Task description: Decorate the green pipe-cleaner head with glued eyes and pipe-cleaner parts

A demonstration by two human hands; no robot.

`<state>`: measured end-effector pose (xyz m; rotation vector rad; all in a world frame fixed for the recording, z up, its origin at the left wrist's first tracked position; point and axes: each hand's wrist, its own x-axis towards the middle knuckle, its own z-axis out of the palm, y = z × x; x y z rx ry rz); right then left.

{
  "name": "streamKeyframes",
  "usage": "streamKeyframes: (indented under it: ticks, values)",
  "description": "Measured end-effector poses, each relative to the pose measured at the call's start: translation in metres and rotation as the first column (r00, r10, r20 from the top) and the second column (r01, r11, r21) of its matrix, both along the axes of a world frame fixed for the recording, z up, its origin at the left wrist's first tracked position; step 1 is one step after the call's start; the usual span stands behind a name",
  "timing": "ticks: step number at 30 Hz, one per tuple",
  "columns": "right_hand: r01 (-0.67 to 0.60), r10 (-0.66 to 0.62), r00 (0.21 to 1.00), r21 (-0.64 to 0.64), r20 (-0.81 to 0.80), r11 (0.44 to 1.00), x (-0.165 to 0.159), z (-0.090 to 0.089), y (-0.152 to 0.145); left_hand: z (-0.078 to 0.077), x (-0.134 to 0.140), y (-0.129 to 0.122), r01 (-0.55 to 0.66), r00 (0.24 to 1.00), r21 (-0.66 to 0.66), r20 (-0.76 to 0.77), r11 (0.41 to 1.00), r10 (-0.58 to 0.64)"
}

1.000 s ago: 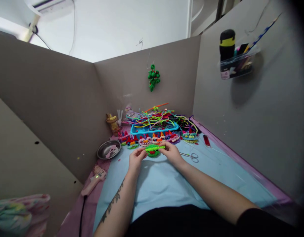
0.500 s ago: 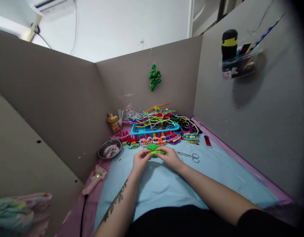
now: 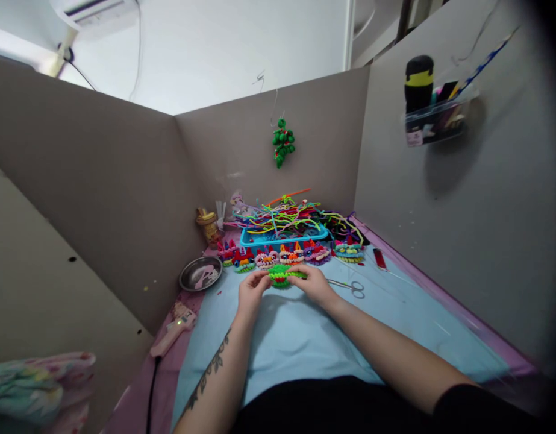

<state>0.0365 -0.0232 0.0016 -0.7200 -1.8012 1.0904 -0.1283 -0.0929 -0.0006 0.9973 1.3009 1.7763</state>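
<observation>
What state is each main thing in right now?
Bright green strip: gripped on both sides
Left hand: pinching the strip
Right hand: pinching the strip
Scissors: lying down, blade tips hidden
Glue gun: lying down, green light lit
Metal bowl: upright, holding pink and white pieces
Blue tray: heaped with colored stems
Green ornament: hanging

A green ornament flecked with red point(image 3: 283, 143) hangs on a wire before the gray rear partition point(image 3: 228, 144), while a clear plastic bin point(image 3: 435, 123) on the right panel point(image 3: 444, 241) holds a black cylinder with a yellow band point(image 3: 419, 83). At left on the tabletop point(image 3: 431, 310), a metal bowl point(image 3: 185, 278) carries pink and white pieces near a corded pink glue gun point(image 3: 173, 336), its green light aglow. A lidded tan cup point(image 3: 208, 228) stands behind the bowl; a patterned cloth point(image 3: 29, 386) bunches at lower left.
</observation>
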Motion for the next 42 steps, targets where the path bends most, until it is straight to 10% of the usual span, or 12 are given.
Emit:
streamKeyframes:
  ticks: [18,42]
  values:
    - [-0.122,0.117,0.991,-0.080,-0.066,0.989,-0.005,0.000,-0.009,0.006,0.006,-0.008,0.036,0.896,-0.003,-0.443,0.999,-0.034]
    - [-0.149,0.129,0.985,-0.188,-0.119,0.971,-0.001,-0.001,0.002,0.007,0.000,-0.009,0.029,0.822,-0.017,-0.568,0.999,-0.034]
